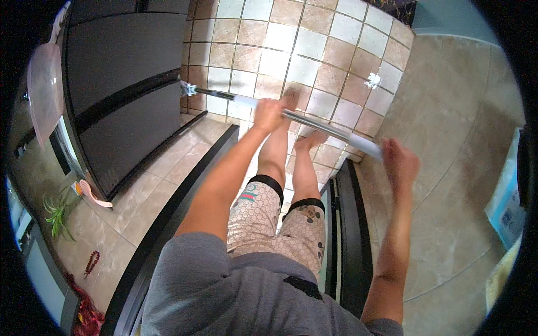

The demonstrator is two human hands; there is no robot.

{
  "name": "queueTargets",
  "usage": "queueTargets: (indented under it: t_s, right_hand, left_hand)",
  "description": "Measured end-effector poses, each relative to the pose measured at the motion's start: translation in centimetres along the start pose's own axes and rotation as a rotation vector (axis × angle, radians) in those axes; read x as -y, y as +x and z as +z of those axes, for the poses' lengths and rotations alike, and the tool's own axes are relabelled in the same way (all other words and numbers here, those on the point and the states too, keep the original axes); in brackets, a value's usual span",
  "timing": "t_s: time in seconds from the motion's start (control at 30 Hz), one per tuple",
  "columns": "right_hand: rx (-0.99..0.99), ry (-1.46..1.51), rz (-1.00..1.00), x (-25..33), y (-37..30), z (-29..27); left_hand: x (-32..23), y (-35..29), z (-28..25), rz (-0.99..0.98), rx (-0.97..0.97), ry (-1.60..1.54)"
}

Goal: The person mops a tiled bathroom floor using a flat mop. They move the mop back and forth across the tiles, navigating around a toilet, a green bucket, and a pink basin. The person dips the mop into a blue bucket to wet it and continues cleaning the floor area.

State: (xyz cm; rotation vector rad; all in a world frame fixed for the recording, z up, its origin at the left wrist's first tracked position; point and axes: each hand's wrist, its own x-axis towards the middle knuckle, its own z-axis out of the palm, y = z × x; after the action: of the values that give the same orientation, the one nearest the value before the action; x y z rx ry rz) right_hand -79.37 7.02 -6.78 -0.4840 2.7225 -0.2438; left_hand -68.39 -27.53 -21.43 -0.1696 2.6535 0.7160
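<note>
Both my hands grip a long metal pole (319, 124) with white sleeves, held slantwise in front of me. My left hand (269, 116) is closed around its middle part. Lower and to the right, my right hand (399, 159) wraps around the white grip at the near end, slightly blurred. At the far left end, a small pale blue and white head (190, 89) sits beside the dark grey panel; its exact kind is too small to tell. Under the pole, my bare feet stand on a floor of white and brown tiles (308, 45).
A black-framed grey panel (129, 56) stands at left, beside a translucent pink container (45, 92). Dark frame rails (174, 215) flank my legs. A pink brush (92, 193), green plant (56, 215) and red beads (92, 263) are at left. A blue-white package (507, 193) is at right.
</note>
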Motion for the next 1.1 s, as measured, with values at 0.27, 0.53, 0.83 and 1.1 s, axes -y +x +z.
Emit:
queueTargets:
  t_s: [0.27,0.53,0.83,1.1]
  right_hand:
    - [0.04,0.126,-0.077,5.0,0.6,1.2]
    - [-0.09,-0.141,0.065,-6.5,-3.6,-11.7]
    - [-0.006,-0.282,0.138,-6.3,-2.7,-9.2]
    - [0.161,0.007,0.064,8.2,0.7,2.8]
  left_hand:
    - [6.4,-0.8,1.6,-0.06,-0.068,0.132]
    - [-11.3,1.0,2.7,0.098,-0.293,-0.167]
    - [-9.4,1.7,1.2,0.163,-0.123,-0.161]
    - [9.6,-1.6,0.6,-0.045,0.023,0.161]
